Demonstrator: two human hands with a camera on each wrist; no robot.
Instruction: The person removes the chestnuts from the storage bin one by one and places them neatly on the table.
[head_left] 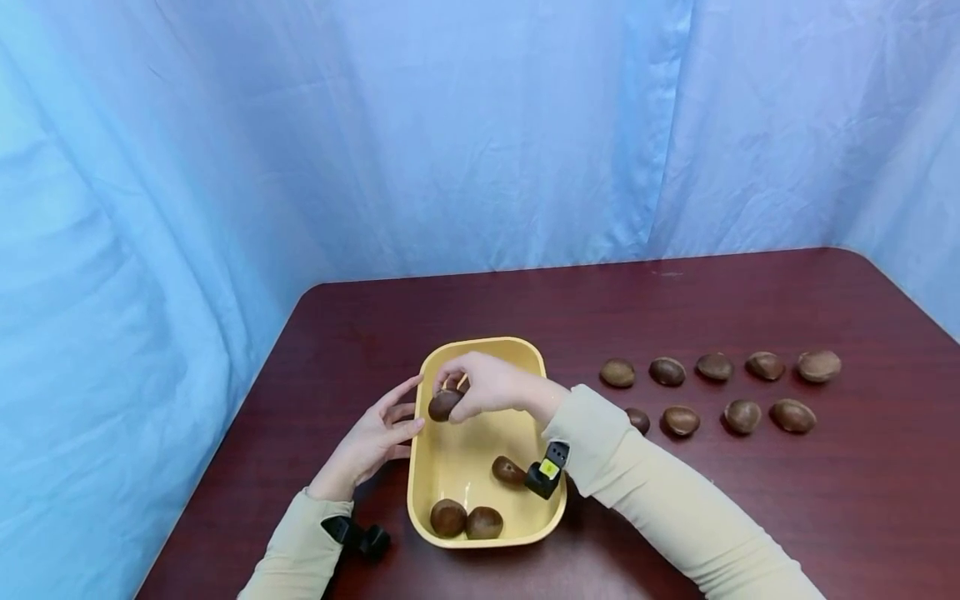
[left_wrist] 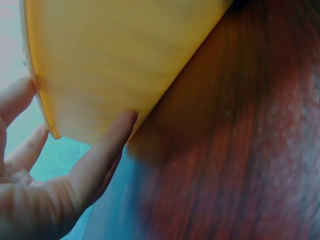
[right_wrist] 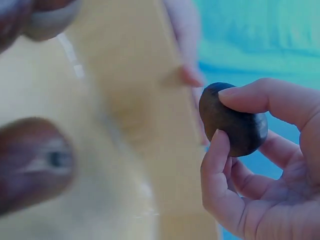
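Head view first: dark red table [head_left: 750,517], with a yellow tray [head_left: 480,343] near its front left corner. Left hand [head_left: 371,442] laid against the tray's left outer wall, fingers straight and relaxed, holding nothing; confirmed from the left wrist, with a fingertip [left_wrist: 107,145] flat on the yellow wall [left_wrist: 125,65]. Right hand [head_left: 487,387] raised over the left part of the tray, pinching a brown nut [head_left: 444,405] between thumb and curled fingers. Seen closer from the right wrist: nut [right_wrist: 235,120] gripped at its sides, clear of the palm, not touching the tray.

Lower in the tray, three nuts [head_left: 483,522] toward the near end, two of them touching. Out on the table to the right, loose nuts [head_left: 714,367] in two rows, well apart from the tray.

Probably best done so: brace the wall lightly with the left fingers, without tipping it. Hold the pinch firm but gentle, since smooth and rounded and likely to slip. Bring low over bare tray floor, away from the rim, before loosening. Avoid a drop from height; likely to roll or bounce.
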